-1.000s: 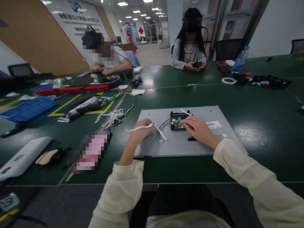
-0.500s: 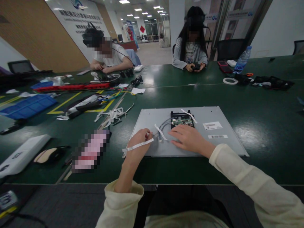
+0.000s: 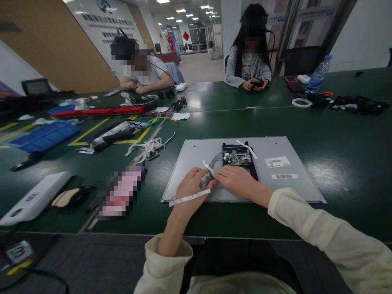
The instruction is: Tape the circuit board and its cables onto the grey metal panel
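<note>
A flat grey metal panel (image 3: 196, 153) lies on the table in front of me. On it sits a black frame with a green circuit board (image 3: 237, 158), from which a grey cable (image 3: 206, 180) curves left. My left hand (image 3: 192, 188) is closed around the gathered cable. Fingers of my right hand (image 3: 237, 179) meet the same cable from the right, pinched close to my left thumb; the tips are partly hidden. A white tape strip (image 3: 208, 167) stands by the cable, and another strip (image 3: 190, 198) clings across my left hand near the wrist. A third strip (image 3: 247, 148) lies over the frame's top.
Left of the panel are crumpled white tape strips (image 3: 150, 148), a pink blurred phone-like thing (image 3: 122, 192), a white box (image 3: 35, 198) and a blue tray (image 3: 45, 136). A water bottle (image 3: 318, 75) and tape roll (image 3: 301, 103) stand far right. Two people sit across the table.
My left hand has moved right and gathered the cable. My right hand has come down off the board's lower edge to the cable, its spread fingers now closed. The view has shifted slightly.
</note>
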{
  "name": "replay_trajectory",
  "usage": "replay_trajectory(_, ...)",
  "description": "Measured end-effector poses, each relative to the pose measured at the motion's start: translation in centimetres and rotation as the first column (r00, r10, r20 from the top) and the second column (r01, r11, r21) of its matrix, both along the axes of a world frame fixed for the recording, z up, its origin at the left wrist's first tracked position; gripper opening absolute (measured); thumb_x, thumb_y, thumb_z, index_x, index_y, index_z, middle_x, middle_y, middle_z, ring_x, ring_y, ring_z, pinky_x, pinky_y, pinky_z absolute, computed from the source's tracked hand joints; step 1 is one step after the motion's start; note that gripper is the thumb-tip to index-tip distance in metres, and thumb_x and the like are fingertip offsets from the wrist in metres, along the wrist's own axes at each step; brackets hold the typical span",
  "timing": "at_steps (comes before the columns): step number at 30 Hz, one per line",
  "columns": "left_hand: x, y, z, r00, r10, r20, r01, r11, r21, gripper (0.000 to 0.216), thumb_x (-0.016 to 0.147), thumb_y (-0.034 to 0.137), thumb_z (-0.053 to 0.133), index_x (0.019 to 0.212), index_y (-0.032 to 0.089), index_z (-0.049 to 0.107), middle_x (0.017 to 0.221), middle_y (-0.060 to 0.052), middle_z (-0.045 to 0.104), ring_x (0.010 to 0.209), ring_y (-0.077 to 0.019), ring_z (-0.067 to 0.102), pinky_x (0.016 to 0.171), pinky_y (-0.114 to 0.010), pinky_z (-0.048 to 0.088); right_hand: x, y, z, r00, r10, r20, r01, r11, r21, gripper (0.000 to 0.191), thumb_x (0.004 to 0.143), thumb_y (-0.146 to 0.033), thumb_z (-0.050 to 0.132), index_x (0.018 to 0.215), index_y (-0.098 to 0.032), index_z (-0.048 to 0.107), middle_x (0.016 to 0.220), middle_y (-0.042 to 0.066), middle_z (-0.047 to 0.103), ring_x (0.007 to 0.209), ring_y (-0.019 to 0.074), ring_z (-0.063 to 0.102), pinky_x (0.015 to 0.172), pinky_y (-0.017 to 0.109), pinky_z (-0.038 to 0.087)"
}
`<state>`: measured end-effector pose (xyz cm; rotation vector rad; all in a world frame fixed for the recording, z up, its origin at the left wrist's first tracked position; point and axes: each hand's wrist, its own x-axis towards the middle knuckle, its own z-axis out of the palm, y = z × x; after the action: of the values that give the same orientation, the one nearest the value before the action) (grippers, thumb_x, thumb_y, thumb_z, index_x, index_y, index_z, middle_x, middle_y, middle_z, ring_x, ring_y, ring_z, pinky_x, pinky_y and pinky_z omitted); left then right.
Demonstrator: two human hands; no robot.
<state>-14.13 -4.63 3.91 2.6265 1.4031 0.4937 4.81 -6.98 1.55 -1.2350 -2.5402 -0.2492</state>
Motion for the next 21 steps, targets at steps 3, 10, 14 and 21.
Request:
replay_trajectory(3,-0.1,0.1,-0.2,1.000,-0.016,-0.009,0.016,1.000,-0.010,0.034,0.082,0.039,0.060,0.110,0.021,0.058,0.110,-0.007,0.059,0.102,-0.0236,0.058,0.092,-0.037,0.048,0.3,-0.2,0.2,0.999,-0.032,0.005,0.032,0.999,-0.001,0.013,0.089,-0.011,0.052,0.093,-0.012,0.064,0.092,0.010,0.065,0.088,0.0188,0.058,0.073,0.029,0.045)
replay_trajectory(10,-0.2,0.5,-0.8,0.997,-0.045,0.055,0.045,0.999,-0.005,0.028,0.085,0.025,0.051,0.112,0.020,0.058,0.107,-0.007,0.058,0.097,-0.0206,0.059,0.091,-0.034,0.049,1.1,-0.4,0.5,0.987,-0.127,-0.096,0.137,0.985,0.106,0.020,0.092,-0.011,0.046,0.101,-0.014,0.064,0.101,0.010,0.067,0.085,0.0163,0.062,0.072,0.026,0.045)
replay_trajectory(14,-0.2,0.5,-0.8,0.997,-0.049,0.060,0.050,0.999,-0.016,0.027,0.085,0.020,0.048,0.108,0.019,0.061,0.105,-0.007,0.059,0.097,-0.0207,0.059,0.090,-0.034,0.050,1.1,-0.4,0.5,0.987,-0.125,-0.104,0.138,0.981,0.133,0.020,0.092,-0.011,0.046,0.102,-0.014,0.064,0.102,0.011,0.068,0.084,0.0165,0.064,0.072,0.026,0.046)
replay_trajectory(21,-0.4,0.6,-1.1,0.998,-0.039,0.054,0.039,0.999,0.006,0.027,0.086,0.020,0.046,0.107,0.018,0.063,0.110,-0.009,0.056,0.097,-0.0211,0.059,0.089,-0.035,0.050,1.1,-0.4,0.2,0.984,-0.134,-0.117,0.148,0.981,0.128,0.021,0.093,-0.013,0.046,0.104,-0.013,0.064,0.103,0.011,0.069,0.086,0.0166,0.065,0.074,0.025,0.046)
